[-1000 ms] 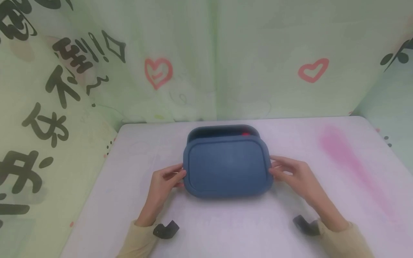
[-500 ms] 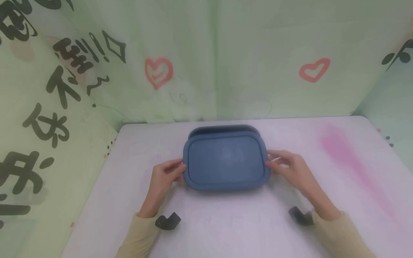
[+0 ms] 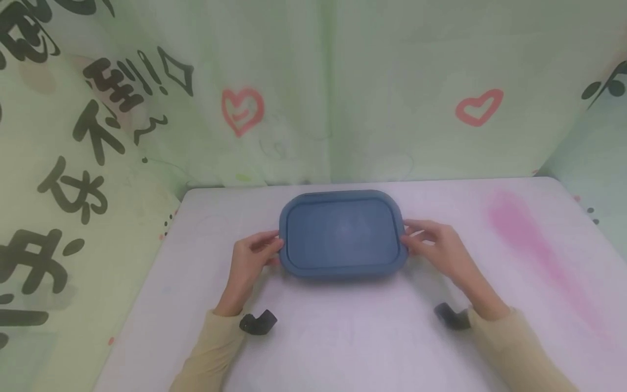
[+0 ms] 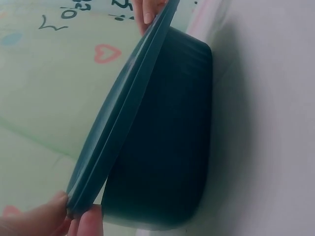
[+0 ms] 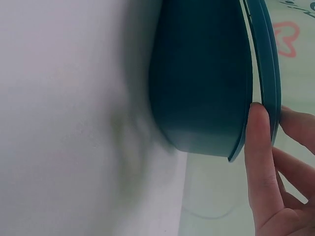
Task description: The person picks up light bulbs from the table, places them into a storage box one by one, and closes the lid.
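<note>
A blue rounded-rectangular lid (image 3: pixel 343 234) lies over a deep blue box (image 4: pixel 162 132), which it hides from above in the head view. My left hand (image 3: pixel 251 260) pinches the lid's left edge between thumb and fingers. At the opposite edge, my right hand (image 3: pixel 437 247) pinches the lid the same way. The right wrist view shows a thin gap between the lid (image 5: pixel 268 64) and the box rim, with a finger (image 5: pixel 260 128) lying under the lid's edge. Whatever is inside the box is covered.
The box stands near the back edge of a white table (image 3: pixel 333 337). Behind it hangs a pale green curtain (image 3: pixel 372 130) with red hearts. A pink stain (image 3: pixel 519 223) marks the tabletop at right. Small black devices (image 3: pixel 258 322) sit at both wrists.
Both hands have moved the lid away from me, toward the table's back edge. The strip of open box and the red spot inside it, visible earlier, are now covered.
</note>
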`<state>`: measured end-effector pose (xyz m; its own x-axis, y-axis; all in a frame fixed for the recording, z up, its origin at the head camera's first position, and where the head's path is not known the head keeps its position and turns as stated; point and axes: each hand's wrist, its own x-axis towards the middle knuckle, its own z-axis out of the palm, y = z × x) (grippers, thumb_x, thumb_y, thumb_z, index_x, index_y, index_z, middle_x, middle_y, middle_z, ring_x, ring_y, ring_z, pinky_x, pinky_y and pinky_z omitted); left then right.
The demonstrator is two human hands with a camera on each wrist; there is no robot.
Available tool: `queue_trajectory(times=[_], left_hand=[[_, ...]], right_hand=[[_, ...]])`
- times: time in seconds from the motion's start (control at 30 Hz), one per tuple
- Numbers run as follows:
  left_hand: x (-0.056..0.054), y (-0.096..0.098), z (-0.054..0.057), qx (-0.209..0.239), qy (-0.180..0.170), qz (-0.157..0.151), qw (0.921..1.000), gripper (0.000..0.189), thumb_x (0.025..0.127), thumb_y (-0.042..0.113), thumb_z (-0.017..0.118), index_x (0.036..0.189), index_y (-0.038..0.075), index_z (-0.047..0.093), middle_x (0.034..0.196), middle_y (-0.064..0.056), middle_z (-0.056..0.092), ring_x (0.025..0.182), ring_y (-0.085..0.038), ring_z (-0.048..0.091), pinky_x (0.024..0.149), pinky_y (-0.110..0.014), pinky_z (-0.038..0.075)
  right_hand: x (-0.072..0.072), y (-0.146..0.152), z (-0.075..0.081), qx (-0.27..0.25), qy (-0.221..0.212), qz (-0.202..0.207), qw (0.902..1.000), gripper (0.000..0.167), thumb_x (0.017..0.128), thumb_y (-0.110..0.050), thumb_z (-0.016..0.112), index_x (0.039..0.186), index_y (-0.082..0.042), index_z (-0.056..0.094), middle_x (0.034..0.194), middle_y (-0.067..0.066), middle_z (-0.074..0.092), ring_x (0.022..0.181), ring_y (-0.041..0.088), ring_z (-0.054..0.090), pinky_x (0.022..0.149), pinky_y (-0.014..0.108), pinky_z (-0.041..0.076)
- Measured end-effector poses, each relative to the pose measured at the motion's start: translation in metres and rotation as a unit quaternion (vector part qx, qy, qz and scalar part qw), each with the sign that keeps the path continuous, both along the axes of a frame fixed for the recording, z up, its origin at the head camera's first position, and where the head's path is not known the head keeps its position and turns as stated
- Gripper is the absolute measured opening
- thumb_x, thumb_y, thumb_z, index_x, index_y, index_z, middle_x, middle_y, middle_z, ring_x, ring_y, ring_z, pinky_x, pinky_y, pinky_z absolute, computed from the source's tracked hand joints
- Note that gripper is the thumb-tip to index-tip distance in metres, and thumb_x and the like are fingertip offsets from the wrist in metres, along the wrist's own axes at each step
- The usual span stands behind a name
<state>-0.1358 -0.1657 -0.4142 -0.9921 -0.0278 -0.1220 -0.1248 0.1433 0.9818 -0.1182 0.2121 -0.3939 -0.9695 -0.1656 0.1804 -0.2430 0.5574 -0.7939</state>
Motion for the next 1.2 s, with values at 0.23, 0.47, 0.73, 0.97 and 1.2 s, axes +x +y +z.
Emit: queue_trajectory(times=[0.23, 0.47, 0.73, 0.97, 1.2], left_hand=[[-0.010, 0.003, 0.001, -0.012, 0.002, 0.001, 0.9999, 0.033, 0.089, 0.014, 0.075, 0.119, 0.002, 0.071, 0.112, -0.017, 0.071, 0.083, -0.011, 0.071, 0.075, -0.035, 0.060], [-0.020, 0.007, 0.000, -0.016, 0.003, 0.000, 0.9999, 0.033, 0.088, 0.012, 0.075, 0.119, 0.000, 0.070, 0.112, -0.018, 0.072, 0.080, -0.012, 0.071, 0.071, -0.031, 0.061], [-0.030, 0.009, 0.000, -0.020, -0.001, -0.002, 0.9998, 0.033, 0.089, 0.012, 0.074, 0.119, -0.001, 0.070, 0.114, -0.020, 0.071, 0.081, -0.011, 0.071, 0.072, -0.032, 0.060], [-0.037, 0.011, 0.000, -0.010, -0.016, -0.001, 0.9998, 0.033, 0.089, 0.012, 0.074, 0.119, 0.000, 0.070, 0.114, -0.020, 0.071, 0.078, -0.009, 0.070, 0.073, -0.033, 0.060], [-0.042, 0.011, -0.001, -0.013, -0.023, -0.010, 0.9996, 0.036, 0.089, 0.017, 0.074, 0.121, 0.002, 0.070, 0.117, -0.019, 0.070, 0.076, -0.009, 0.069, 0.073, -0.029, 0.060]], right_hand=[[-0.009, 0.001, 0.001, 0.003, -0.016, -0.007, 0.9998, 0.040, 0.091, -0.007, 0.070, 0.127, 0.009, 0.061, 0.101, 0.024, 0.070, 0.070, 0.015, 0.071, 0.064, 0.017, 0.052], [-0.017, 0.001, 0.003, 0.021, -0.037, -0.017, 0.9990, 0.041, 0.094, -0.012, 0.068, 0.129, 0.008, 0.060, 0.104, 0.024, 0.069, 0.071, 0.015, 0.071, 0.064, 0.019, 0.053], [-0.026, -0.001, 0.000, 0.033, -0.052, -0.022, 0.9978, 0.043, 0.096, -0.015, 0.066, 0.130, 0.010, 0.058, 0.107, 0.027, 0.067, 0.076, 0.030, 0.072, 0.063, 0.021, 0.052], [-0.033, -0.001, -0.002, 0.043, -0.054, -0.030, 0.9972, 0.042, 0.096, -0.018, 0.065, 0.129, 0.008, 0.060, 0.107, 0.026, 0.067, 0.074, 0.027, 0.072, 0.062, 0.021, 0.050], [-0.038, -0.001, -0.005, 0.046, -0.056, -0.032, 0.9968, 0.042, 0.097, -0.018, 0.065, 0.129, 0.009, 0.060, 0.106, 0.026, 0.068, 0.071, 0.022, 0.072, 0.063, 0.020, 0.048]])
